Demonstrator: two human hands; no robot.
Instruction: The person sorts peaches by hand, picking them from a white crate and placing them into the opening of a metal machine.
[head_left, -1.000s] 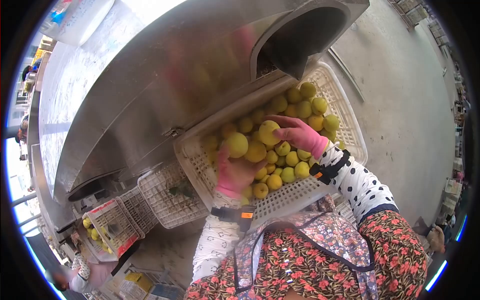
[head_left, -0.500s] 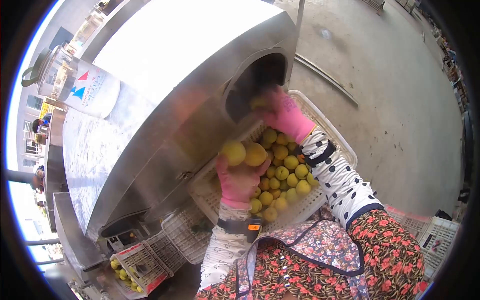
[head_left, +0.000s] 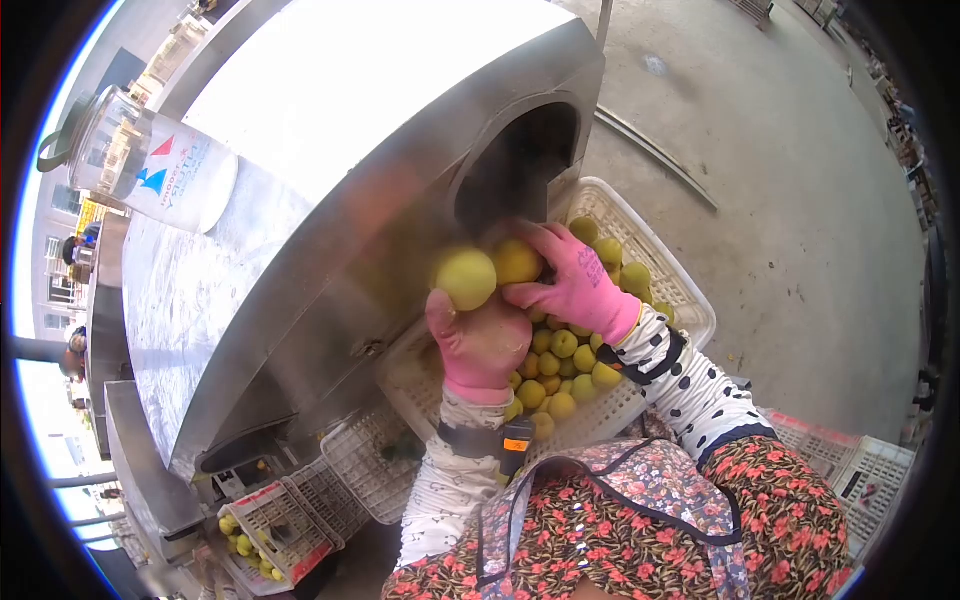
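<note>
My left hand (head_left: 483, 350), in a pink glove, is curled palm up around a round yellow-green fruit (head_left: 466, 279) that looks like a peach. Just to its right, my pink-gloved right hand (head_left: 575, 275) has its thumb and fingers about a second, more orange-yellow fruit (head_left: 517, 262). The two fruits are side by side, close to the metal wall below the dark oval opening (head_left: 520, 160). Beneath both hands a white plastic crate (head_left: 680, 275) holds several more such fruits (head_left: 564, 345); my hands hide part of them.
A metal table (head_left: 330, 130) with a curved edge fills the left. On it a clear plastic jar (head_left: 160, 165) lies tilted. More crates stand low at left, one with fruit (head_left: 245, 545), and another crate (head_left: 865, 490) at right. A metal strip (head_left: 660, 160) lies on the concrete floor.
My right hand has come back from the dark opening, where it held a fruit, and now grips the right-hand one of the two fruits that were in my left hand.
</note>
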